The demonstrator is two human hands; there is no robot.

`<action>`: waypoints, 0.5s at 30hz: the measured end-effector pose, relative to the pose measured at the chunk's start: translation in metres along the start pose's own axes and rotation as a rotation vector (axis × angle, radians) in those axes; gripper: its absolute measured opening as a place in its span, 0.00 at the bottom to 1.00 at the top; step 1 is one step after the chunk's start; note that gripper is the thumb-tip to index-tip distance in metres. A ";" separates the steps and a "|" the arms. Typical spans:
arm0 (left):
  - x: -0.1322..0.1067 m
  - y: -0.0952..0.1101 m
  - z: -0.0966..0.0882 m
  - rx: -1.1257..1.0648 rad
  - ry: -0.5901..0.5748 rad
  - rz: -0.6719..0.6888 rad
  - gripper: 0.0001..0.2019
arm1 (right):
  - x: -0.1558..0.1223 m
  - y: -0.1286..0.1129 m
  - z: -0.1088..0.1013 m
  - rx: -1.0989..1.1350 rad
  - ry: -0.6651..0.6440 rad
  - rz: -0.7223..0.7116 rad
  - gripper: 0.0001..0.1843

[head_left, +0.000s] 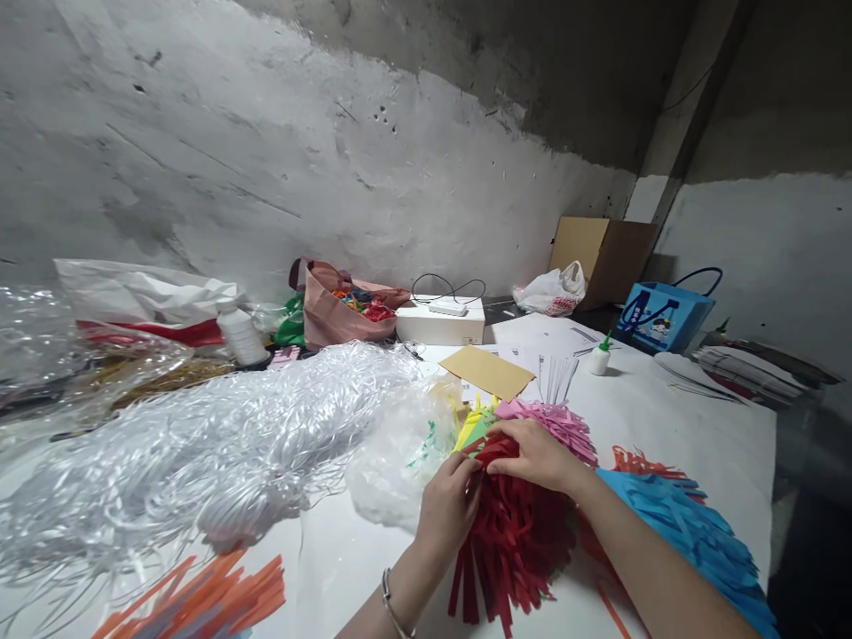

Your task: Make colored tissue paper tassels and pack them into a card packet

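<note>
A bundle of dark red fringed paper strips (516, 541) lies on the white-covered table, its strips fanning toward me. My left hand (449, 499) pinches the upper left edge of this bundle, with the fingertips partly hidden. My right hand (532, 454) lies over its top edge, fingers bent and pressed to the red strips near the left hand. Just behind the hands are pink fringed strips (556, 426), and yellow strips (476, 417) with a bit of green beside them. A silver bracelet (390, 599) circles my left wrist.
White shiny cord (219, 444) is heaped across the left. A clear plastic bag (392, 461) sits left of my hands. Orange strips (213, 599) lie at front left, blue strips (692, 532) at right. A glue bottle (600, 357), white box (439, 321) and blue bag (666, 315) stand farther back.
</note>
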State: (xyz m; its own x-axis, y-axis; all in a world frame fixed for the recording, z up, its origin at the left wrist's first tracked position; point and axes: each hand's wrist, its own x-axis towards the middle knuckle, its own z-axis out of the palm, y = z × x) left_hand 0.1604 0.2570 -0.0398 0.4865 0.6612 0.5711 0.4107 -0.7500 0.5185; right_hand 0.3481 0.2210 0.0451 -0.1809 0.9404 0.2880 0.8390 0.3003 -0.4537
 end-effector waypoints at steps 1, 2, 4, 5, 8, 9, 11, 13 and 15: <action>0.000 0.000 0.001 0.005 0.006 0.004 0.09 | -0.001 -0.001 0.000 -0.008 -0.012 -0.015 0.15; 0.000 0.000 0.001 0.013 0.013 0.010 0.09 | -0.002 -0.002 0.000 -0.018 -0.022 -0.024 0.13; 0.000 -0.001 0.003 0.035 0.032 0.021 0.09 | -0.001 -0.002 0.002 -0.041 -0.039 -0.027 0.12; -0.001 -0.002 0.004 0.049 0.044 0.029 0.09 | -0.001 -0.002 0.004 -0.052 -0.043 -0.022 0.12; -0.001 -0.003 0.006 0.095 0.066 0.083 0.11 | 0.002 -0.001 0.007 -0.075 -0.043 0.008 0.11; -0.001 -0.004 0.007 0.107 0.066 0.111 0.11 | 0.002 -0.001 0.008 -0.078 -0.045 0.018 0.09; -0.001 -0.004 0.006 0.122 0.063 0.164 0.11 | 0.004 -0.001 0.010 -0.075 -0.052 0.039 0.03; 0.000 -0.003 0.005 0.124 0.069 0.196 0.11 | 0.008 0.002 0.012 -0.055 -0.061 0.068 0.05; 0.000 -0.003 0.003 0.113 0.085 0.212 0.11 | 0.013 0.006 0.015 -0.027 -0.051 0.116 0.09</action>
State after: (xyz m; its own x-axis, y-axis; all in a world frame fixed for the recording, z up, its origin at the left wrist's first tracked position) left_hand 0.1619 0.2591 -0.0432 0.5059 0.4847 0.7135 0.3924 -0.8660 0.3101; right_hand 0.3436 0.2374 0.0336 -0.1065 0.9757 0.1915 0.8692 0.1849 -0.4586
